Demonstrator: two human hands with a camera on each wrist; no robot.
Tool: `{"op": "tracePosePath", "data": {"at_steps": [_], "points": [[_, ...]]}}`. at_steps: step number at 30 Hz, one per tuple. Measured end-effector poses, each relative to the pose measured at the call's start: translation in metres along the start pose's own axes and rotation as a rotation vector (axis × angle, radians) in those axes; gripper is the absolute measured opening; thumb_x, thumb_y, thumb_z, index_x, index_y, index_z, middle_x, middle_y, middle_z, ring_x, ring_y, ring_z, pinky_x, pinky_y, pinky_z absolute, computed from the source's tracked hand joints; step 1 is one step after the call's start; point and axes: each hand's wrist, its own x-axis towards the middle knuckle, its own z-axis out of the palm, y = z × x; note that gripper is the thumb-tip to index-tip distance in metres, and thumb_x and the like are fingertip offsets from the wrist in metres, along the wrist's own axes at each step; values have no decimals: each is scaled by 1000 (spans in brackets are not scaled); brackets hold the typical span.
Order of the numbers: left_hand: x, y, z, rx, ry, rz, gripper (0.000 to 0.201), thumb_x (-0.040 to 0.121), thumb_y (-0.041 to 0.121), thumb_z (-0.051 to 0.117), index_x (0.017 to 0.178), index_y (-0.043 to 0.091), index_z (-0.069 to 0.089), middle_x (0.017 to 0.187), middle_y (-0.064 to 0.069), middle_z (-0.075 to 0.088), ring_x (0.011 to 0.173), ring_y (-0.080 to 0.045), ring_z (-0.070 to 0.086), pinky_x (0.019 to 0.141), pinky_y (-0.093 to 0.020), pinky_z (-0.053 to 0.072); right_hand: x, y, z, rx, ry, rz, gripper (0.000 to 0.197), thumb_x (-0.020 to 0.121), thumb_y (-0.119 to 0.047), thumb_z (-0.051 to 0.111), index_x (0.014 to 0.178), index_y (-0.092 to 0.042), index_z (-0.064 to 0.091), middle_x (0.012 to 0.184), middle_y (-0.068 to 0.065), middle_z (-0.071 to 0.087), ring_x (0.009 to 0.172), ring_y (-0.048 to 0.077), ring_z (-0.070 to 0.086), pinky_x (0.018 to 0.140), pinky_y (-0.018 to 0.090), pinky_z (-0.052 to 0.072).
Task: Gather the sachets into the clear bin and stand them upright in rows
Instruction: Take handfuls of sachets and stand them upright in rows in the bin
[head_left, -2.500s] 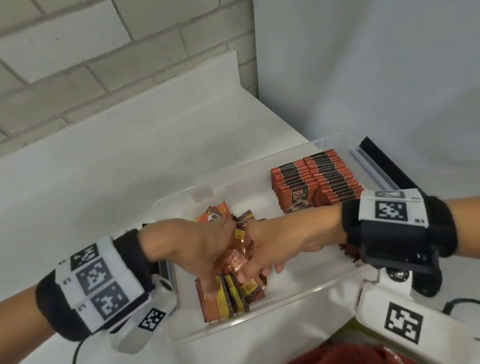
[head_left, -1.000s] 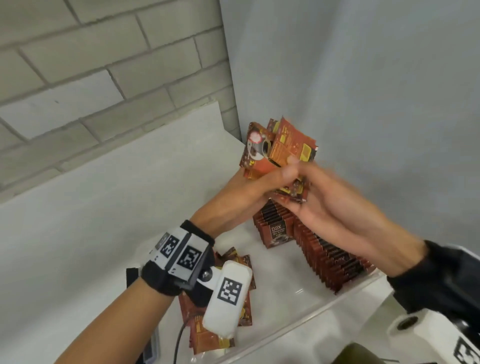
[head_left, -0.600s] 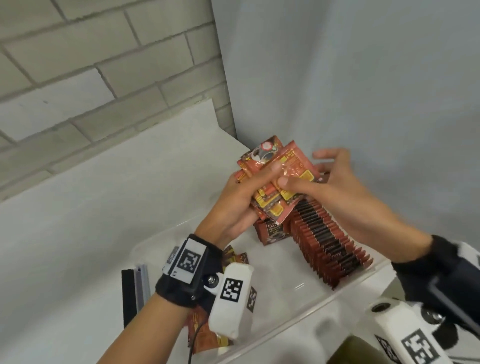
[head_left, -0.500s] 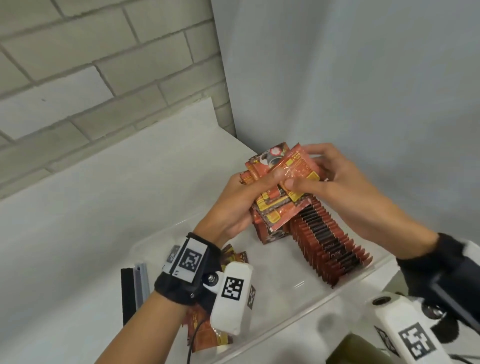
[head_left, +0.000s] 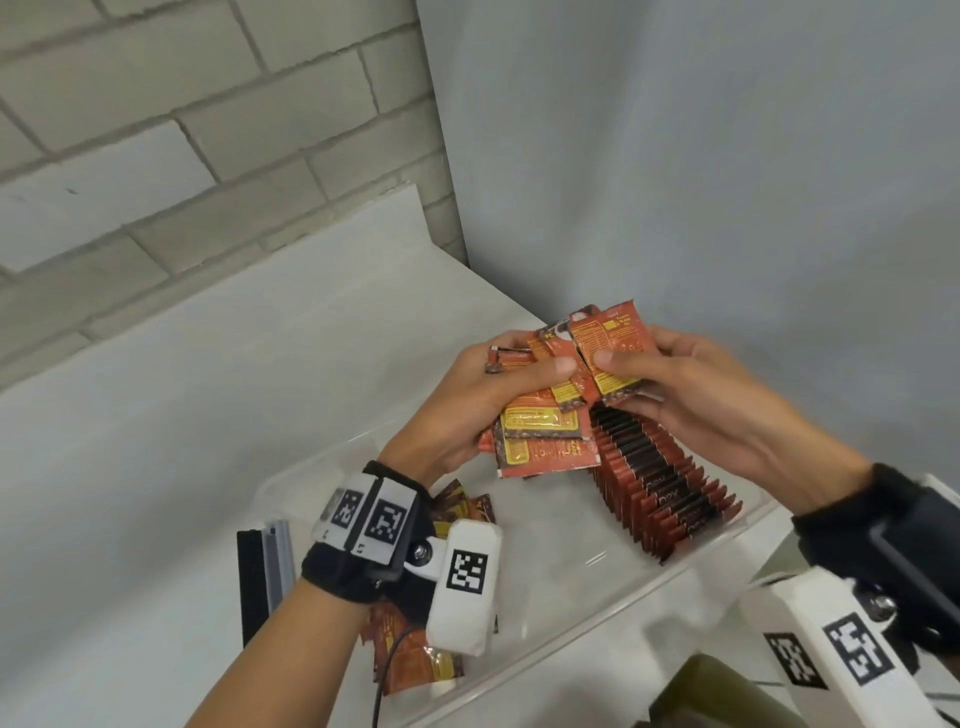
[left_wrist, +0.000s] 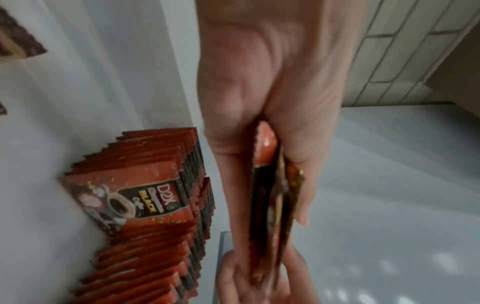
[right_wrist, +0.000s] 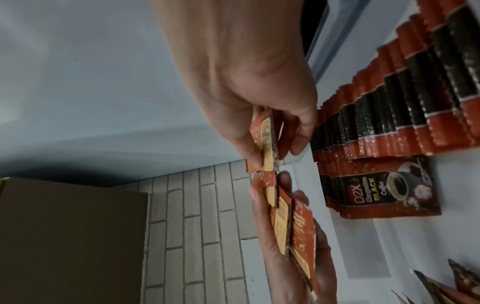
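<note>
While both hands work above the clear bin (head_left: 691, 564), the left hand (head_left: 467, 410) grips a fanned bundle of orange-red coffee sachets (head_left: 545, 431), thumb pressed on top and fingers curled underneath. The right hand (head_left: 696, 400) pinches one sachet (head_left: 613, 343) at the bundle's upper edge between thumb and fingers. Below them, two rows of upright sachets (head_left: 660, 483) (the front one reads "D2X Black Coffee" in the wrist views) stand in the bin's right part, while loose sachets (head_left: 415, 660) lie flat at its left end, partly hidden by the left wrist. The bin sits on a white tabletop (head_left: 182, 415) pushed into a corner, with a pale painted brick wall (head_left: 182, 130) behind and a smooth grey-white wall (head_left: 701, 156) to the right. A black and grey strip (head_left: 262, 571) lies just beside the bin's left end.
</note>
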Motion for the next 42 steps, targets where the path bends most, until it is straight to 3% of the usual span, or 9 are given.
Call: {"op": "tracePosePath", "data": {"at_steps": [7,11,14,17,25,29,33,39,42], "points": [[4,-4,1,106,139,36,28,86,37,61,103,16,55,78,1,71,66,-11,70,59,-20,55,-2,7,5,-12,-117,140,26,87,-7,62,113,-4,66,110,9,72,105,21,68,93,30,53],[5,-4,-1,106,155,27,37,89,46,54,111,15,55,85,-1,71,74,-14,72,65,-23,57,-3,10,8,-13,-116,159,26,84,-11,65,109,-5,68,107,8,73,103,19,69,95,34,51],[5,0,-7,-29,129,6,31,91,31,62,116,13,55,97,-5,69,82,-16,70,72,-29,57,-3,5,8,7,-65,127,27,84,-13,64,110,-7,67,106,7,74,100,18,70,87,32,57],[4,2,-14,-157,6,15,47,78,8,67,123,15,54,108,-7,68,90,-20,68,76,-34,57,-5,-5,3,11,-43,103,32,79,-16,66,111,-7,66,105,6,74,98,19,70,82,30,58],[-2,2,-20,-181,-213,85,60,80,-8,57,133,18,46,117,-7,66,108,-24,63,89,-40,55,-11,-20,-11,47,8,39,34,71,-13,66,104,-4,67,102,11,74,95,20,71,79,28,59],[1,3,-19,-236,-96,151,66,76,-9,62,134,17,45,115,-8,66,106,-23,64,86,-39,55,-17,-26,-18,54,9,44,30,72,-11,64,100,-3,67,95,10,75,85,17,73,70,23,59],[3,4,-17,-356,12,214,74,73,-9,64,138,18,39,113,-6,66,103,-21,65,84,-39,56,-20,-19,-15,10,-61,84,33,75,-9,63,107,-2,65,101,12,74,91,19,72,73,19,57],[1,3,-7,-351,-4,124,62,76,4,61,135,-4,41,102,-9,71,93,-19,69,77,-31,57,-13,-9,-6,34,-84,83,32,81,-8,61,113,-2,65,108,9,73,102,19,69,83,21,56],[-2,6,-8,-355,-63,68,50,78,14,69,125,3,54,103,-9,72,94,-20,70,81,-34,58,-11,-14,-5,5,-100,72,29,86,-6,60,114,-3,64,109,8,73,102,17,69,84,20,55]]}}
